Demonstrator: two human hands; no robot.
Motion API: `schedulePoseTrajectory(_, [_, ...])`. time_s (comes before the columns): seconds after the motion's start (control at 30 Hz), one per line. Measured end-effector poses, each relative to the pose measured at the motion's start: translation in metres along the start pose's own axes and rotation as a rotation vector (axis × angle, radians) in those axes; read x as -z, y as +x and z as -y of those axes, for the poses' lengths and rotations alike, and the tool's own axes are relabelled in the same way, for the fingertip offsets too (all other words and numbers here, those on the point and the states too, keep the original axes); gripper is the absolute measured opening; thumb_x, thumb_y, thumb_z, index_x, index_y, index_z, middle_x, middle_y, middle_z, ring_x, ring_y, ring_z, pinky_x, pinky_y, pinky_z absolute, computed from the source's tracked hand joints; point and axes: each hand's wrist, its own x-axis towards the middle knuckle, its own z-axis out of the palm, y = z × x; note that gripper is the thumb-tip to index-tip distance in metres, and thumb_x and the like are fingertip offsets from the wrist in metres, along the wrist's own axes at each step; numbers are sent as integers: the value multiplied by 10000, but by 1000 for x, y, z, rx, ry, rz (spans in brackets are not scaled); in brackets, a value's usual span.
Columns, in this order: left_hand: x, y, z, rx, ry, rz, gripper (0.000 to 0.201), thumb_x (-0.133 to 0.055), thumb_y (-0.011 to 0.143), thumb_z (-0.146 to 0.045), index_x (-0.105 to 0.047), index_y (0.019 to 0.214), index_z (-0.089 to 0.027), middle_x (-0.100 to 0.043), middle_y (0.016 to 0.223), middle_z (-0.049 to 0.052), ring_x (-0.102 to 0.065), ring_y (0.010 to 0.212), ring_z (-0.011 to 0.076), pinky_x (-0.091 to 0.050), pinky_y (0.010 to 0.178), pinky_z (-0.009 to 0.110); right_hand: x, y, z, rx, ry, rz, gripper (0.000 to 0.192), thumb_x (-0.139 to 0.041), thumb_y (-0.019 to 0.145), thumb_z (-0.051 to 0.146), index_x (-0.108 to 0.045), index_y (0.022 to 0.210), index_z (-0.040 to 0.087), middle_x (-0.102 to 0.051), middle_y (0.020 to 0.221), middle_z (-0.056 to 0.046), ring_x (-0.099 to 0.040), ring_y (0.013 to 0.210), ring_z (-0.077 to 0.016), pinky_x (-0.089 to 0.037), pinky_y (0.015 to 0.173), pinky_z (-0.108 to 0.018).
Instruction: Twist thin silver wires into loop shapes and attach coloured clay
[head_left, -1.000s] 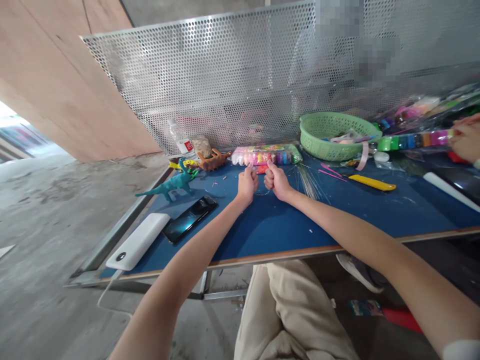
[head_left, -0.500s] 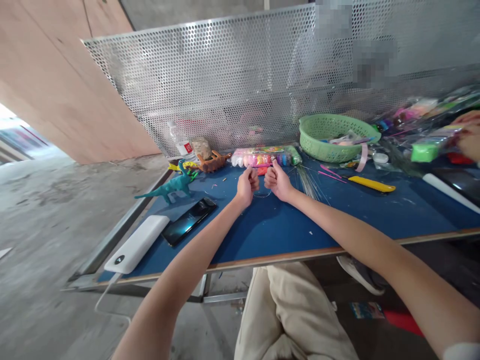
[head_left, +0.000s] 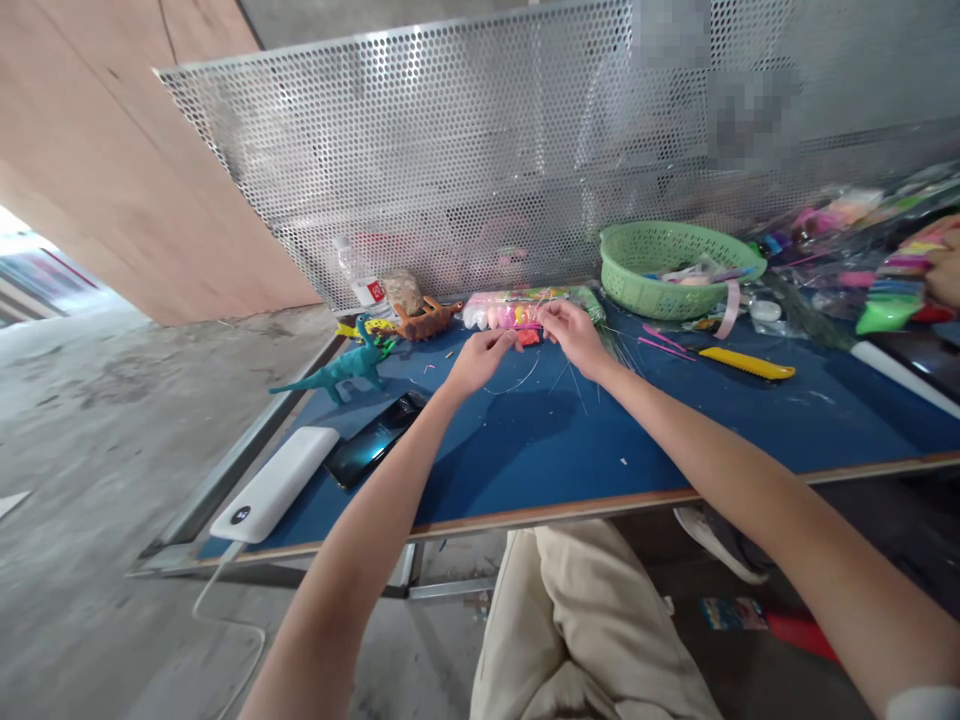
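My left hand and my right hand are raised close together over the far middle of the blue table. Both pinch thin metal wire: a curved strand sags under the left hand, and a few straight strands hang from the right fingers. A small red clay piece lies just beyond the fingertips. Behind it is a clear pack of coloured clay. A loose bundle of wires lies to the right of my right hand.
A green basket and a yellow tool are at the right. A teal dinosaur, a brown dinosaur, a phone and a white power bank are at the left. Another person's hand handles clay strips at far right. A perforated metal panel backs the table.
Both hands have left their fists-together pose and reached forward toward the clay pack, the right one lifting strands of wire. The other person's clay strip has shifted.
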Motion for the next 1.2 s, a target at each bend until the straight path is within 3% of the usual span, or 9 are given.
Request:
schedulePoseTrajectory(0.13, [2,0,0,-162,189,71,411,-586,943,-486,-757,800,-141,-386,514,-43,-320,524,103,-235,548,259,0,0,1,87,-12,21,327,-628,937,411,-588,677,216,-568,739,-6,-517,740,-158,-439,774,-296])
schedulePoseTrajectory(0.23, [9,3,7,-104,114,68,429,-650,897,-540,-737,767,-141,-357,515,-46,-282,500,91,-192,516,257,5,3,4,102,132,20,432,-601,945,413,-477,578,220,-509,679,-6,-536,749,-167,-467,834,-319])
schedulePoseTrajectory(0.37, [22,9,18,61,-187,99,434,-715,844,-564,-633,693,-165,-258,510,-78,-177,441,64,-126,456,246,17,6,10,-74,240,91,561,-534,959,558,-370,534,231,-459,599,-7,-584,741,-190,-512,863,-370])
schedulePoseTrajectory(0.43, [28,11,22,97,-266,116,430,-739,826,-556,-610,683,-172,-228,511,-89,-149,438,58,-117,442,236,25,6,11,-122,163,182,569,-561,942,579,-449,512,224,-538,603,-24,-613,750,-194,-509,874,-372])
schedulePoseTrajectory(0.6, [34,11,21,82,-1,133,444,-734,836,-579,-699,722,-152,-304,506,-58,-240,450,68,-155,443,221,45,11,9,-82,-157,367,379,-642,897,448,-715,626,193,-744,785,-62,-676,859,-215,-478,893,-359])
schedulePoseTrajectory(0.7, [32,9,16,74,-11,178,421,-725,846,-571,-733,757,-159,-341,528,-47,-291,470,82,-233,469,219,55,15,6,-33,-382,411,288,-585,917,328,-781,751,199,-776,869,-61,-673,868,-226,-462,850,-355])
schedulePoseTrajectory(0.83, [25,5,13,96,68,214,402,-709,857,-560,-764,780,-169,-402,559,-29,-300,475,89,-216,472,236,56,17,1,112,-755,438,292,-528,933,188,-737,730,210,-744,837,-58,-613,803,-218,-412,802,-348])
schedulePoseTrajectory(1.0, [12,3,10,-120,232,112,448,-639,913,-555,-780,756,-159,-428,553,-17,-305,517,98,-195,515,260,36,11,-6,355,-922,479,238,-576,898,110,-658,697,207,-666,827,-91,-540,842,-245,-379,864,-386])
schedulePoseTrajectory(1.2, [10,6,13,-65,184,85,542,-576,944,-576,-664,608,-160,-378,487,-27,-307,474,103,-201,508,269,29,3,-18,212,-866,510,228,-524,889,30,-613,775,207,-618,858,-83,-522,749,-202,-390,726,-336])
